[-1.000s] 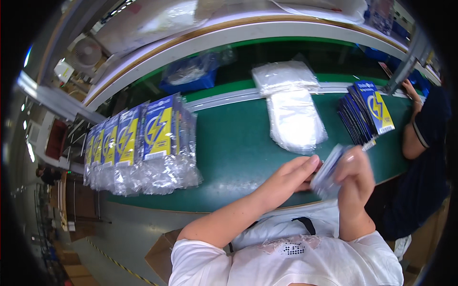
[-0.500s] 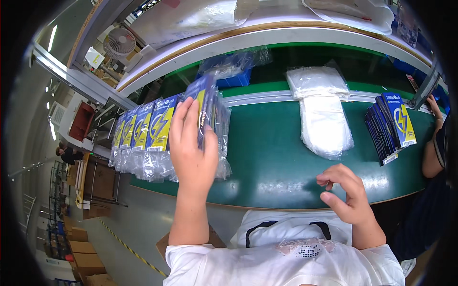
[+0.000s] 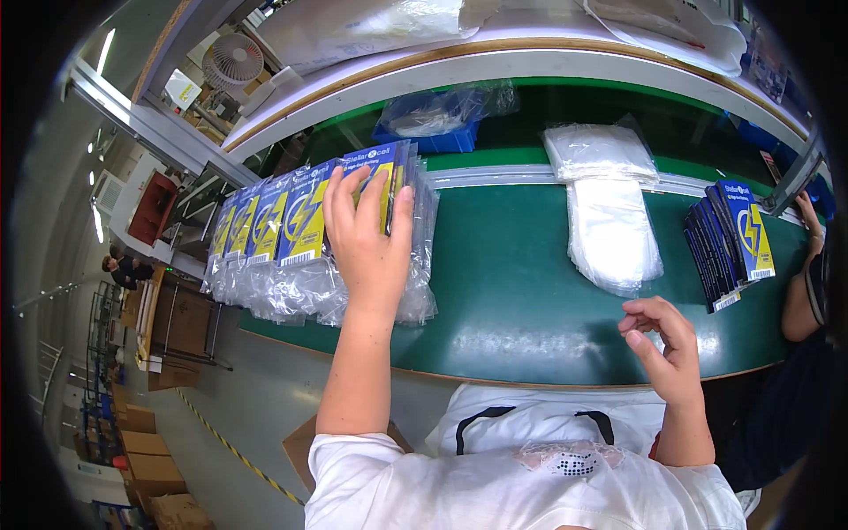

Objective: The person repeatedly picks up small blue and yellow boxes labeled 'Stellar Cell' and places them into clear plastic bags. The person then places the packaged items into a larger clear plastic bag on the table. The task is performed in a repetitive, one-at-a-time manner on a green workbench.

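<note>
My left hand [image 3: 369, 252] is at the right end of a row of flat blue-and-yellow boxes [image 3: 303, 216] in clear bags, standing at the left of the green table. Its fingers are spread across the front of the end box [image 3: 375, 159], apparently touching it. My right hand [image 3: 669, 349] hovers above the table's front edge, fingers loosely curled, thumb apart, nothing in it. Beyond it lies a pile of clear plastic bags [image 3: 611, 234], with a second pile of bags [image 3: 601, 146] behind. To the right, unbagged boxes [image 3: 749, 231] of the same colours stand in a leaning stack.
A blue bin [image 3: 433, 140] holding plastic bags sits behind the row. A shelf edge [image 3: 495, 64] crosses above the far side of the green table [image 3: 495, 265]. Another person's arm [image 3: 802, 300] reaches in at the far right.
The box that was tilted in my left hand now faces me at the row's right end, and the fingers have spread off it. My right hand has shifted slightly right.
</note>
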`<state>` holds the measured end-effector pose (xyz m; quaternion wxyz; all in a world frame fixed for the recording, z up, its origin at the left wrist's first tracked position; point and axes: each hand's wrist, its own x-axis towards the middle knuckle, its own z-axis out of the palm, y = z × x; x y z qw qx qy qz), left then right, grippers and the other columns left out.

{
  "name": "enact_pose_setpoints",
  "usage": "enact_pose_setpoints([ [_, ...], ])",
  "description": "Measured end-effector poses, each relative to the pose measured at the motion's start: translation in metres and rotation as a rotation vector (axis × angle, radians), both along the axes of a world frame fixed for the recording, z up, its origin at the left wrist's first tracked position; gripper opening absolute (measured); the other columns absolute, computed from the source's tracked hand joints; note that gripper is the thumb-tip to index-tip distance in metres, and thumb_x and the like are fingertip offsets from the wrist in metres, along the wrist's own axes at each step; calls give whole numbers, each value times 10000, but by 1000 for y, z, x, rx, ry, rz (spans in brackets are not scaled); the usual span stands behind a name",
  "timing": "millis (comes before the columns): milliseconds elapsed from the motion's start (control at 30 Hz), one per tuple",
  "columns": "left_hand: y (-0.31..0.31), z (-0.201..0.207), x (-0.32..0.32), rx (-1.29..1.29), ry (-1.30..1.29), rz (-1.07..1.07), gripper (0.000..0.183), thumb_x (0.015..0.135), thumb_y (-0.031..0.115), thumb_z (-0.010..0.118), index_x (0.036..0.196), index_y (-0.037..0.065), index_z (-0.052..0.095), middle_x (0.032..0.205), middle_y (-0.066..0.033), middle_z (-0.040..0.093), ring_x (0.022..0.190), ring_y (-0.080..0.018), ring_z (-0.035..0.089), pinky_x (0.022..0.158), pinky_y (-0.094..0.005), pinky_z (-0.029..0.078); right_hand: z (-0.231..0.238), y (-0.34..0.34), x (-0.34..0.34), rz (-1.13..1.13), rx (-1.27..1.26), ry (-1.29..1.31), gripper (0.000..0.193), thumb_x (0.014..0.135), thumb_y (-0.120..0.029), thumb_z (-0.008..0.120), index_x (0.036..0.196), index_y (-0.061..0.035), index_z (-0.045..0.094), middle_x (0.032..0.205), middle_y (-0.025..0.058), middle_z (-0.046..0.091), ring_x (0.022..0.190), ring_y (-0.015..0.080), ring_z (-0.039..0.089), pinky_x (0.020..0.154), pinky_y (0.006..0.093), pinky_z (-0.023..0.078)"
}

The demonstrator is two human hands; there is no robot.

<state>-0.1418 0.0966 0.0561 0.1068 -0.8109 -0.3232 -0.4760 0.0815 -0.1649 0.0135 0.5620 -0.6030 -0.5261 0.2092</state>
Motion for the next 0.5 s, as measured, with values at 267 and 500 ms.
enact_pose_setpoints([
  [267, -43, 5, 11, 208, -207, -137, 247, 930, 146, 526, 1107, -7, 604, 1192, -168, 563, 1234, -382, 432, 1028, -482, 323, 5, -12, 17, -237, 78, -153, 203, 812, 10, 603, 1011, 49, 616, 872, 111, 621, 777, 171, 596, 705, 259, 456],
  [500, -100, -60, 76, -234, 153, -847, 318, 742, 66, 658, 1059, 69, 639, 1141, -99, 575, 1102, -306, 526, 927, -459, 415, 55, -15, 106, -899, 174, -768, 360, 867, -121, 649, 1192, 12, 569, 1216, 143, 566, 1144, 233, 516, 981, 323, 373],
])
